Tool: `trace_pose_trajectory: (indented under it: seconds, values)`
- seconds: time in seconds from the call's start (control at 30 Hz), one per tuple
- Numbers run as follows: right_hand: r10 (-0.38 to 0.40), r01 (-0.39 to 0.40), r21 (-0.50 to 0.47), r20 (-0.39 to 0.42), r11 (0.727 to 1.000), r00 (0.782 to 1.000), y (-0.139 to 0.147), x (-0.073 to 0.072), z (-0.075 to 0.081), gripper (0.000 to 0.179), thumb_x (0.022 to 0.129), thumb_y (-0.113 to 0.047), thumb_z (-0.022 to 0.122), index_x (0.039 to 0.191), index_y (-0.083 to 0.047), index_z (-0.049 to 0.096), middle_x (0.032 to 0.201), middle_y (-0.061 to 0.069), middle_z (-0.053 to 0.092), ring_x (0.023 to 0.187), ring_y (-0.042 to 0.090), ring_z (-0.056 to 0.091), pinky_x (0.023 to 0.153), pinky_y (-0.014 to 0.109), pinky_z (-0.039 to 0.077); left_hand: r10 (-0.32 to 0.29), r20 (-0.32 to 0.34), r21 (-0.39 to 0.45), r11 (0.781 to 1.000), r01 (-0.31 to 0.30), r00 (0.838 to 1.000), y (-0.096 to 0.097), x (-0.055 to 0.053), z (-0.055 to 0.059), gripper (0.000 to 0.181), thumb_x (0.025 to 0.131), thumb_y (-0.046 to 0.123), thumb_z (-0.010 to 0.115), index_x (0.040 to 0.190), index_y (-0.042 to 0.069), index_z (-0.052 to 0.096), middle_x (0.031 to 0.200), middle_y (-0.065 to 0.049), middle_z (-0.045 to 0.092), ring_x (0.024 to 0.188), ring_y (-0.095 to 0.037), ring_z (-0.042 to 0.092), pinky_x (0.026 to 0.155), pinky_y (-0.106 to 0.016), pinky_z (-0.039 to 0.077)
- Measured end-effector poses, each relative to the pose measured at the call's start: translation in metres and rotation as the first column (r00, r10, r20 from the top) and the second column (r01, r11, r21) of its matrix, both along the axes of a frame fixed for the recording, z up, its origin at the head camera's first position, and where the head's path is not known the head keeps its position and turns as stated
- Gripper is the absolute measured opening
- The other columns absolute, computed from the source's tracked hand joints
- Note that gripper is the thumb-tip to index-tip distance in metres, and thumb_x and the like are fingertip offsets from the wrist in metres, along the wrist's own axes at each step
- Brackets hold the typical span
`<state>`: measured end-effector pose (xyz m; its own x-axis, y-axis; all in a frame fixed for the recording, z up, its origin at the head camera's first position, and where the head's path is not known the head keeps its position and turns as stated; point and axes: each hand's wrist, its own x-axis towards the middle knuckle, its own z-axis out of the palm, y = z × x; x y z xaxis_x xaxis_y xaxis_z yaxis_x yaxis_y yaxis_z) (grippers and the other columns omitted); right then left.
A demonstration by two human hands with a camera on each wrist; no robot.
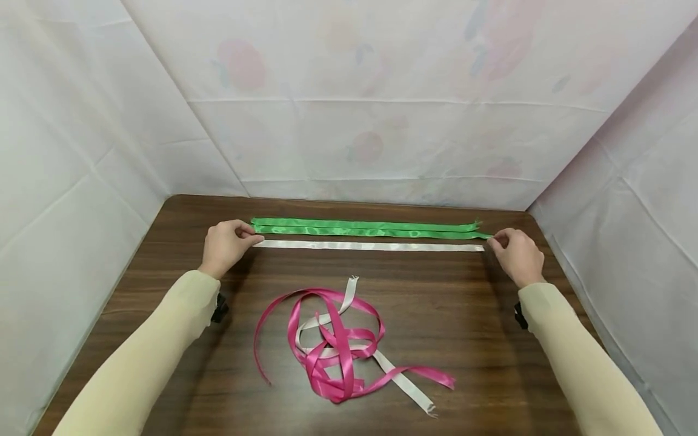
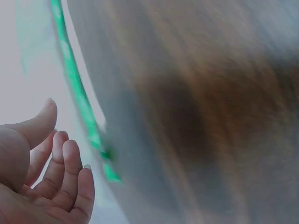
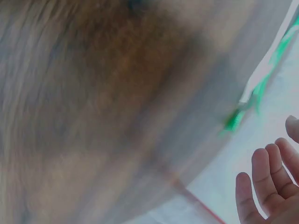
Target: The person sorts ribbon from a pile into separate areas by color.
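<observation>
Two green satin ribbons (image 1: 365, 228) lie straight, side by side, toward the far edge of the table. Just nearer, a white ribbon (image 1: 371, 246) runs parallel to them. My left hand (image 1: 226, 245) is at their left ends, thumb tip by the white end; in the left wrist view its thumb and loosely bent fingers (image 2: 72, 161) stand apart with no ribbon between them. At the right ends is my right hand (image 1: 517, 254), fingertips close to a green tip. Its fingers (image 3: 260, 179) also appear spread from the thumb, beside the green end (image 3: 232, 122), in the right wrist view.
A loosely looped pink ribbon (image 1: 343, 351) lies tangled with another white ribbon (image 1: 406, 384) on the near middle of the brown wooden table (image 1: 463, 339). White cloth walls (image 1: 349, 121) enclose the table at the back and both sides.
</observation>
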<state>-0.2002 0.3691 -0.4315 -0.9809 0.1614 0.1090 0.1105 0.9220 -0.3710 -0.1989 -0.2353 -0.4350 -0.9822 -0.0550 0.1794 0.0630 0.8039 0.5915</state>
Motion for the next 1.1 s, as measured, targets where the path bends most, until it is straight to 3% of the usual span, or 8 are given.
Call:
trace_pose_trajectory:
  seconds: [0.3, 0.53, 0.73, 0.93, 1.1]
  values:
    - [0.132, -0.13, 0.028, -0.111, 0.991, 0.985, -0.025, 0.018, 0.024, 0.03, 0.104, -0.033, 0.062, 0.119, -0.008, 0.07, 0.111, 0.014, 0.067, 0.095, 0.033, 0.066, 0.075, 0.059, 0.047, -0.122, -0.023, -0.01, 0.992, 0.122, 0.992, 0.024, 0.018, 0.026, 0.024, 0.089, 0.024, 0.082, 0.099, 0.003, 0.077, 0.091, -0.016, 0.077, 0.079, -0.028, 0.068, 0.07, -0.036, 0.051]
    - [0.26, -0.252, 0.064, -0.227, 0.966, 0.939, -0.056, 0.027, 0.027, 0.018, 0.099, -0.025, 0.07, 0.109, -0.01, 0.073, 0.097, 0.008, 0.067, 0.086, 0.026, 0.065, 0.068, 0.049, 0.05, -0.189, -0.035, 0.006, 0.982, 0.189, 0.981, 0.043, 0.036, 0.033, 0.022, 0.088, 0.024, 0.084, 0.099, 0.006, 0.078, 0.09, -0.01, 0.075, 0.081, -0.024, 0.067, 0.076, -0.039, 0.054]
    - [0.408, -0.398, 0.095, -0.265, 0.913, 0.874, -0.084, 0.034, 0.027, 0.015, 0.096, -0.019, 0.075, 0.107, -0.009, 0.074, 0.09, 0.004, 0.064, 0.08, 0.02, 0.063, 0.065, 0.039, 0.05, -0.234, -0.033, 0.024, 0.972, 0.235, 0.972, 0.06, 0.05, 0.031, 0.019, 0.087, 0.022, 0.085, 0.098, 0.008, 0.078, 0.089, -0.007, 0.076, 0.081, -0.021, 0.069, 0.078, -0.039, 0.056]
    - [0.546, -0.54, 0.112, -0.311, 0.834, 0.778, -0.113, 0.038, 0.026, 0.019, 0.091, -0.019, 0.08, 0.106, -0.009, 0.074, 0.094, 0.003, 0.068, 0.082, 0.017, 0.065, 0.07, 0.04, 0.055, -0.28, -0.016, 0.029, 0.959, 0.28, 0.96, 0.079, 0.062, 0.027, 0.019, 0.085, 0.021, 0.086, 0.098, 0.009, 0.079, 0.087, -0.003, 0.076, 0.08, -0.016, 0.068, 0.077, -0.037, 0.057]
    - [0.637, -0.637, 0.112, -0.305, 0.763, 0.708, -0.133, 0.037, 0.019, 0.021, 0.09, -0.018, 0.081, 0.109, -0.011, 0.075, 0.103, 0.002, 0.073, 0.093, 0.02, 0.07, 0.081, 0.042, 0.059, -0.304, 0.005, 0.033, 0.952, 0.304, 0.953, 0.093, 0.073, 0.022, 0.019, 0.084, 0.023, 0.087, 0.096, 0.01, 0.08, 0.085, 0.0, 0.073, 0.077, -0.012, 0.065, 0.073, -0.031, 0.055]
